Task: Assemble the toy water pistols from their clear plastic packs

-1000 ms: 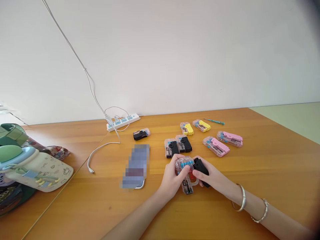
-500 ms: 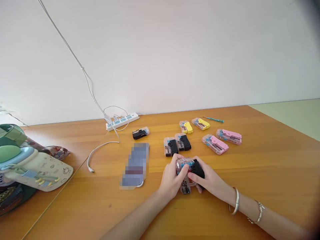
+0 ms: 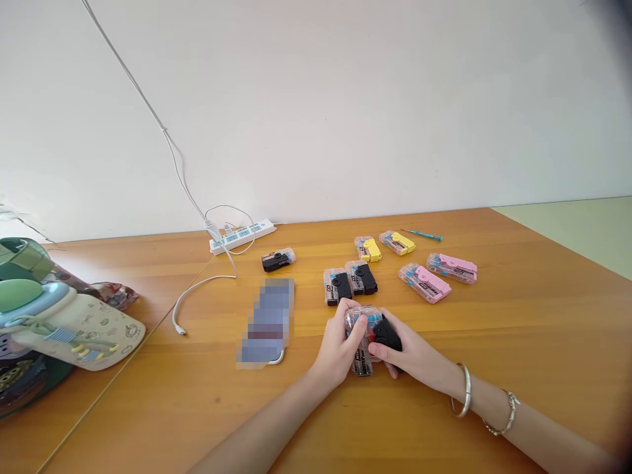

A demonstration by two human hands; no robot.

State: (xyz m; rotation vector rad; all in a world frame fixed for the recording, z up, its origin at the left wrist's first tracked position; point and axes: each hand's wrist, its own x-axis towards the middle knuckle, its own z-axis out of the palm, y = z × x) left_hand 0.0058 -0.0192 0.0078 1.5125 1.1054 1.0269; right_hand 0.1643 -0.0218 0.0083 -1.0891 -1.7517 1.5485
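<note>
My left hand is closed around the clear plastic side of a folding toy water gun, its thumb pressed on the front. On the other side, my right hand grips the gun's black part, its thumb lying across it. Blue and red parts show inside the clear body. My fingers hide much of the gun. Just beyond my hands lie two similar black-and-clear toy guns, a left one and a right one, side by side on the table.
Beyond are a black toy gun, yellow ones, pink ones and a teal screwdriver. A blurred phone lies left of my hands, near a white cable and a power strip. A bottle is far left.
The black and clear parts of the held toy gun sit closer together, and the gap between them has narrowed. Both hands keep their grip, and the view has shifted slightly.
</note>
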